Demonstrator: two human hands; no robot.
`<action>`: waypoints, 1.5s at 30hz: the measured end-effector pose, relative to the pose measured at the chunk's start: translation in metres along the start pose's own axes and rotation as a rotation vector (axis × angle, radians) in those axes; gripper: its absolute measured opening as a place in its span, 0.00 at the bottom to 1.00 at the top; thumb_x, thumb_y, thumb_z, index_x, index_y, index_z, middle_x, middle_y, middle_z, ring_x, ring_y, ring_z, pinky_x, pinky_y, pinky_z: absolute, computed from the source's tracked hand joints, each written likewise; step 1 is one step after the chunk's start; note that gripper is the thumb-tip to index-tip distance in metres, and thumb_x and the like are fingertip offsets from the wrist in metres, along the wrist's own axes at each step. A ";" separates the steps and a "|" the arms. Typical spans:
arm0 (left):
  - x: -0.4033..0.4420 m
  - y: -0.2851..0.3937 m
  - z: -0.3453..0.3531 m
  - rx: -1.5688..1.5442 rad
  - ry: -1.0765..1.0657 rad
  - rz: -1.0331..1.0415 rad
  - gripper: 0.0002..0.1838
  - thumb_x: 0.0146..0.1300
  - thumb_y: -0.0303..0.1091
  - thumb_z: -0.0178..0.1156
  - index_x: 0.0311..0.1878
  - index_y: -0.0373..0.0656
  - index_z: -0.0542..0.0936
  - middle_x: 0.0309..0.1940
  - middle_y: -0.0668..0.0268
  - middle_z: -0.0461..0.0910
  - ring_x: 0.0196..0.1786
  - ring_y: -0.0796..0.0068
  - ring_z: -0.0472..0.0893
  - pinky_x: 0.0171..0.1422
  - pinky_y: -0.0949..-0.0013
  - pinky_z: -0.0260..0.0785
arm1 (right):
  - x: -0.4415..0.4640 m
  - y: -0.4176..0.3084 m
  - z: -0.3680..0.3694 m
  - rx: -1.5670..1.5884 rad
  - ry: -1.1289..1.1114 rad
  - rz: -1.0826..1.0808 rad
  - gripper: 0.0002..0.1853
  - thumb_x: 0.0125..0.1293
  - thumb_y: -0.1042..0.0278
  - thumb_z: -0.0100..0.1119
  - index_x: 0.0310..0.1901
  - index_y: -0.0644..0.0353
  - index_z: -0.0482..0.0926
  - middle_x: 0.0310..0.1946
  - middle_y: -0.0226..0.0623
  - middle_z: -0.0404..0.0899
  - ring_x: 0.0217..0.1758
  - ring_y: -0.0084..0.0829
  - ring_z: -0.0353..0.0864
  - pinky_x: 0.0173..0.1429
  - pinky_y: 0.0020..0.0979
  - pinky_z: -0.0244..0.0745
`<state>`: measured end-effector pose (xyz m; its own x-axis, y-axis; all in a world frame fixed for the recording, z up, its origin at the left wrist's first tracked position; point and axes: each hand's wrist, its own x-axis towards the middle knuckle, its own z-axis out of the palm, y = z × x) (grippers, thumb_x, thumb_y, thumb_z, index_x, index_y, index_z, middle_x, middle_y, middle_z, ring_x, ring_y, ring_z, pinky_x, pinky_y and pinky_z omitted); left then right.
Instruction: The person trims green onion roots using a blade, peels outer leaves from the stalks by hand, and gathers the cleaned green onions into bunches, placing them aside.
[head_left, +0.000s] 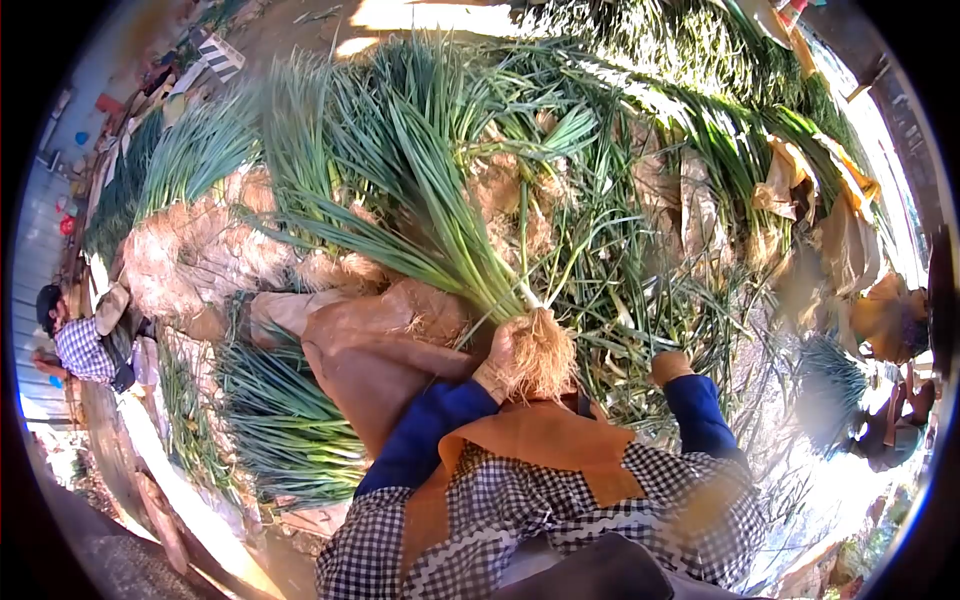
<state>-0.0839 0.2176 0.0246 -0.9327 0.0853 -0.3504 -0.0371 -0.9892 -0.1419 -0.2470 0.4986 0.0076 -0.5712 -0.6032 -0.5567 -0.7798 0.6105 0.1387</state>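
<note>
My left hand point(497, 362) is closed round the base of a bunch of long green onions point(440, 220). The pale, stringy roots point(543, 355) hang beside my fingers, and the leaves fan out up and to the left. My right hand point(670, 367) is off to the right, apart from the bunch, over loose green leaves point(620, 300). It looks rounded, but its fingers are too small and blurred to make out. Under my left arm lies my bent leg in brown cloth point(365, 350).
Rooted bunches point(170, 250) lie at the upper left, more green stalks point(285, 420) left of my leg. Leafy piles point(700, 130) and brown sacking point(850, 240) are at the right. One person point(85, 345) sits far left, another point(890, 430) far right.
</note>
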 end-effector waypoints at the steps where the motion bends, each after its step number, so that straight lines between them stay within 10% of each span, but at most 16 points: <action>1: 0.003 0.002 -0.008 0.000 -0.022 0.002 0.18 0.59 0.33 0.50 0.48 0.30 0.73 0.39 0.56 0.76 0.43 0.60 0.77 0.55 0.55 0.69 | 0.003 -0.001 -0.003 -0.004 -0.006 -0.045 0.18 0.62 0.50 0.47 0.32 0.55 0.80 0.28 0.38 0.81 0.29 0.41 0.81 0.32 0.37 0.74; 6: -0.004 -0.001 -0.003 0.118 -0.005 -0.004 0.18 0.60 0.36 0.47 0.49 0.35 0.74 0.44 0.50 0.77 0.48 0.53 0.76 0.57 0.50 0.67 | 0.043 -0.110 -0.130 1.553 0.519 -0.121 0.19 0.61 0.54 0.56 0.43 0.63 0.78 0.38 0.43 0.81 0.38 0.31 0.79 0.42 0.30 0.72; 8: -0.005 0.005 0.001 0.114 -0.030 -0.097 0.17 0.60 0.36 0.47 0.44 0.32 0.74 0.40 0.49 0.78 0.42 0.52 0.79 0.50 0.51 0.72 | 0.085 -0.112 -0.125 1.358 0.172 -0.281 0.27 0.60 0.49 0.57 0.50 0.68 0.74 0.43 0.42 0.78 0.43 0.28 0.75 0.46 0.28 0.71; 11: 0.004 0.011 -0.019 0.226 0.054 -0.043 0.17 0.61 0.36 0.46 0.43 0.31 0.74 0.38 0.51 0.79 0.39 0.56 0.80 0.45 0.53 0.75 | 0.081 -0.138 -0.120 1.756 0.140 -0.306 0.15 0.64 0.58 0.54 0.35 0.64 0.79 0.27 0.31 0.77 0.31 0.22 0.72 0.34 0.26 0.67; 23: -0.004 0.010 0.000 0.131 -0.081 0.084 0.19 0.57 0.31 0.50 0.49 0.28 0.72 0.48 0.45 0.73 0.48 0.55 0.76 0.56 0.53 0.69 | 0.030 -0.115 -0.069 2.293 0.367 -0.142 0.16 0.66 0.54 0.47 0.27 0.56 0.73 0.16 0.25 0.68 0.17 0.19 0.61 0.23 0.22 0.57; 28: -0.038 0.014 0.036 0.220 -0.016 -0.103 0.23 0.58 0.43 0.47 0.48 0.33 0.74 0.46 0.48 0.75 0.47 0.51 0.76 0.57 0.48 0.66 | 0.002 -0.004 -0.012 1.950 0.409 0.127 0.15 0.65 0.54 0.48 0.27 0.55 0.75 0.19 0.30 0.73 0.20 0.25 0.70 0.26 0.25 0.63; 30: -0.057 0.009 0.071 0.132 -0.065 -0.257 0.18 0.59 0.38 0.47 0.45 0.35 0.74 0.43 0.51 0.77 0.45 0.54 0.77 0.56 0.49 0.67 | -0.007 0.023 0.010 0.738 0.116 0.396 0.15 0.63 0.54 0.50 0.30 0.58 0.77 0.25 0.36 0.78 0.28 0.34 0.75 0.35 0.30 0.70; 31: -0.022 0.020 0.020 0.153 -0.131 -0.005 0.15 0.59 0.34 0.47 0.45 0.35 0.74 0.42 0.52 0.77 0.44 0.57 0.77 0.54 0.52 0.69 | -0.002 0.029 0.011 0.120 0.005 0.431 0.15 0.62 0.55 0.51 0.32 0.59 0.78 0.28 0.39 0.81 0.31 0.38 0.78 0.39 0.32 0.73; 35: -0.028 0.015 0.037 0.064 -0.171 0.007 0.15 0.59 0.31 0.46 0.46 0.34 0.74 0.38 0.53 0.78 0.41 0.58 0.78 0.51 0.57 0.71 | 0.006 -0.079 -0.114 1.315 0.685 -0.184 0.16 0.62 0.60 0.52 0.45 0.62 0.76 0.42 0.44 0.79 0.47 0.43 0.77 0.53 0.38 0.69; 39: -0.058 0.018 0.071 0.222 -0.168 0.113 0.16 0.61 0.38 0.45 0.42 0.34 0.73 0.34 0.54 0.76 0.37 0.59 0.78 0.49 0.55 0.71 | 0.029 -0.135 -0.207 0.832 1.020 -0.685 0.22 0.60 0.66 0.54 0.56 0.62 0.68 0.55 0.46 0.69 0.61 0.44 0.65 0.65 0.39 0.56; 42: -0.088 0.024 0.082 0.210 -0.270 0.425 0.18 0.60 0.36 0.47 0.46 0.33 0.73 0.38 0.54 0.78 0.39 0.61 0.79 0.47 0.61 0.72 | 0.045 -0.155 -0.224 0.785 1.190 -0.729 0.26 0.61 0.64 0.52 0.60 0.60 0.63 0.63 0.48 0.57 0.67 0.46 0.56 0.68 0.41 0.51; 45: -0.137 0.057 0.108 0.360 -0.299 0.685 0.18 0.59 0.36 0.48 0.47 0.33 0.73 0.39 0.54 0.78 0.39 0.61 0.78 0.47 0.61 0.72 | 0.056 -0.154 -0.230 0.841 1.609 -0.310 0.24 0.64 0.61 0.48 0.60 0.63 0.63 0.63 0.51 0.57 0.67 0.47 0.56 0.68 0.42 0.51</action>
<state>0.0027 0.1365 0.1647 -0.8449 -0.5347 0.0167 0.5084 -0.7929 0.3359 -0.2178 0.2530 0.1438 -0.5070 -0.2705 0.8184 -0.8619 0.1545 -0.4829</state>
